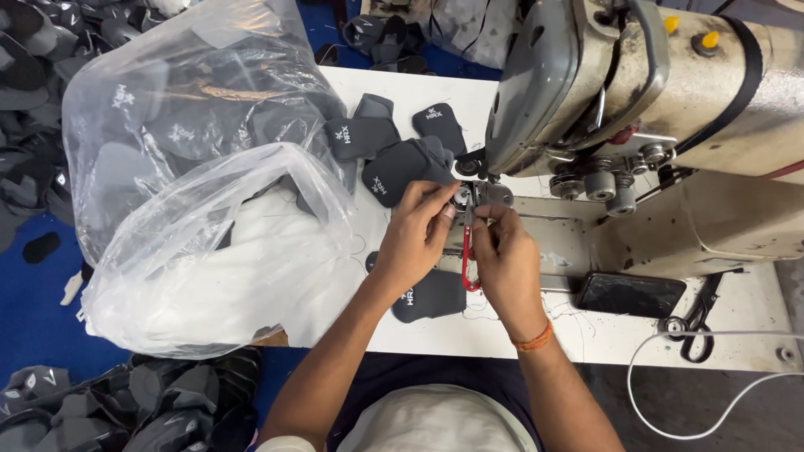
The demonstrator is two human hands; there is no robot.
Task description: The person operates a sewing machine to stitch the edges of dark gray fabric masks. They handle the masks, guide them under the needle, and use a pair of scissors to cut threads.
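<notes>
My left hand (419, 230) pinches a dark grey fabric piece (400, 170) at the needle area of a cream sewing machine (662, 84). My right hand (502, 255) sits just right of it, fingers closed on a red-handled thread snip (466, 266) whose tip points up toward the presser foot (479, 194). Another dark grey piece (431, 297) lies on the white table (469, 331) under my wrists. An orange thread band circles my right wrist.
Two clear plastic bags (209, 218) of fabric pieces stand at the left. More grey pieces (368, 130) lie behind my hands. A black phone (630, 293) and black scissors (695, 322) rest at the right. Piles of pieces (126, 402) cover the blue floor.
</notes>
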